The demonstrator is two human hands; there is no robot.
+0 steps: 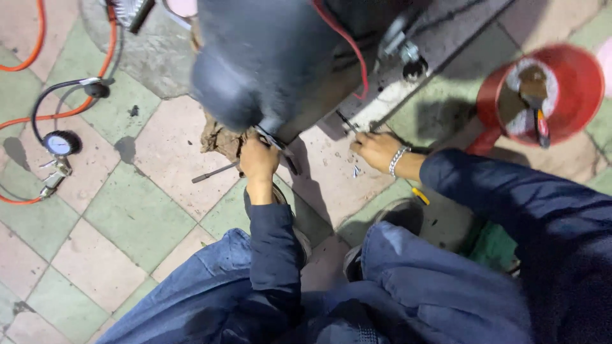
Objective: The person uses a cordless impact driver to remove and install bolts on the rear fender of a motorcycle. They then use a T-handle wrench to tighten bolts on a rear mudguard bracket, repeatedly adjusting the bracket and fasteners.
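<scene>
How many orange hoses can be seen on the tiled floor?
2, possibly parts of one line: one orange hose curves at the top-left corner; another runs from the top edge down toward the pressure gauge. Ends lie out of frame.

Blurred dark tank (268, 57) cut by top edge, left hand (258, 159) fingertips hidden beneath it.

Lighting: fairly bright, cool artificial light from above, even across the tiled floor (127, 210).
Shadows: soft dark patches beside the pressure gauge (61, 143) and under the dark rounded machine body (268, 57).
Blur: machine body smeared, edges indistinct; left hand (258, 159) and right hand (376, 150) slightly soft.
Glare: mild sheen on red bucket (577, 79) rim.
Colour: saturated, slightly bluish cast.
</scene>
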